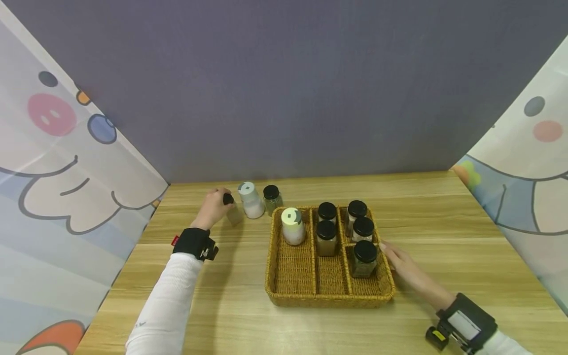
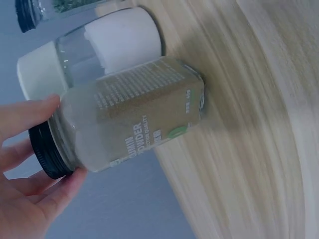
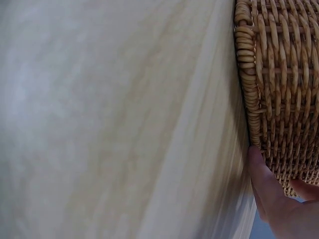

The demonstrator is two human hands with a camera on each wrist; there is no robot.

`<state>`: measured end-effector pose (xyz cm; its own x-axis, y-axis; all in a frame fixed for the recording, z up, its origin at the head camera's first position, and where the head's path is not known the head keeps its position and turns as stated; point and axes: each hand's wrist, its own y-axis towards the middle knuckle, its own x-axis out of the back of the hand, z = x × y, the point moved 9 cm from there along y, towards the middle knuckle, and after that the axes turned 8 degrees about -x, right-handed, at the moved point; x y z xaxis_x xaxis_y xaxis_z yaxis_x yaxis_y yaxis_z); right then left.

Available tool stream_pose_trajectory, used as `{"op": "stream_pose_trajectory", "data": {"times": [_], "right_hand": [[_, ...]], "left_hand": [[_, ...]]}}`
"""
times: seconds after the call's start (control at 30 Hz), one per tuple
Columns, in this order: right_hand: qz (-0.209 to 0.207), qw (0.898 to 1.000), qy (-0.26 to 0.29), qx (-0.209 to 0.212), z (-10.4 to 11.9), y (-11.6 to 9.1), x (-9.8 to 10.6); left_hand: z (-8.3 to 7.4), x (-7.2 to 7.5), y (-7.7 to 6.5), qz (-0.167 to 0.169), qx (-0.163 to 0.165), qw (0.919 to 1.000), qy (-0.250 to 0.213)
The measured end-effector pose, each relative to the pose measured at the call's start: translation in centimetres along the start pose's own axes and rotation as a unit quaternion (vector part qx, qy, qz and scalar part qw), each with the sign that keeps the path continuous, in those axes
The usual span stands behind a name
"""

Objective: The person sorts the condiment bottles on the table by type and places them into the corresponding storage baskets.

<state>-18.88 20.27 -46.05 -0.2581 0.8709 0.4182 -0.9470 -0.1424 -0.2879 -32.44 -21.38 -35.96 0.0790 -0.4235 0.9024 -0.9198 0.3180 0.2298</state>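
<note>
My left hand (image 1: 213, 207) pinches the black lid (image 2: 47, 149) of a spice jar of brown powder (image 2: 144, 109), whose label partly reads "POWDER". The jar leans a little in the head view; whether its base touches the table is hard to tell. Close beside it stands a white-lidded jar (image 1: 251, 199) with white contents, then a black-lidded jar of green flakes (image 1: 272, 201). At the right side of a divided wicker basket (image 1: 328, 301), my right hand (image 1: 401, 261) touches the outer wall with fairly straight fingers (image 3: 264, 174).
In the basket's left compartment stands a jar with a pale lid (image 1: 293, 227). Two black-lidded jars (image 1: 326, 241) share the middle one. The right side holds two more at the back and a dark green jar (image 1: 365, 261) in front. A grey panel (image 1: 310, 98) rises behind the wooden table.
</note>
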Motion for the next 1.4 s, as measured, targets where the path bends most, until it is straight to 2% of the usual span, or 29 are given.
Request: {"op": "stream_pose_trajectory", "data": {"times": [0.27,0.37,0.4,0.57,0.63,0.87,1.4], "right_hand": [[-0.003,1.000,-0.002,-0.004,-0.1,0.1,0.0],[-0.006,1.000,-0.002,-0.001,-0.1,0.1,0.1],[-0.008,1.000,-0.002,0.000,-0.1,0.1,0.1],[-0.009,1.000,-0.003,0.003,0.0,0.1,0.1],[-0.008,1.000,-0.005,0.004,0.0,0.1,0.1],[-0.005,1.000,-0.001,0.005,0.0,0.0,0.1],[-0.003,1.000,-0.003,0.006,0.0,0.0,0.1]], "left_hand": [[-1.4,0.9,-0.1,-0.003,-0.013,0.9999,-0.010],[-2.1,1.4,-0.2,-0.004,-0.027,0.9995,-0.016],[-1.8,1.3,0.0,-0.009,-0.042,0.9989,-0.018],[-2.9,1.6,0.1,-0.003,-0.060,0.9979,-0.024],[-3.9,2.0,-0.1,0.008,-0.050,0.9984,-0.025],[-5.9,2.4,0.0,0.020,-0.053,0.9984,-0.003],[-10.1,2.9,-0.2,0.017,-0.111,0.9937,0.001]]}}
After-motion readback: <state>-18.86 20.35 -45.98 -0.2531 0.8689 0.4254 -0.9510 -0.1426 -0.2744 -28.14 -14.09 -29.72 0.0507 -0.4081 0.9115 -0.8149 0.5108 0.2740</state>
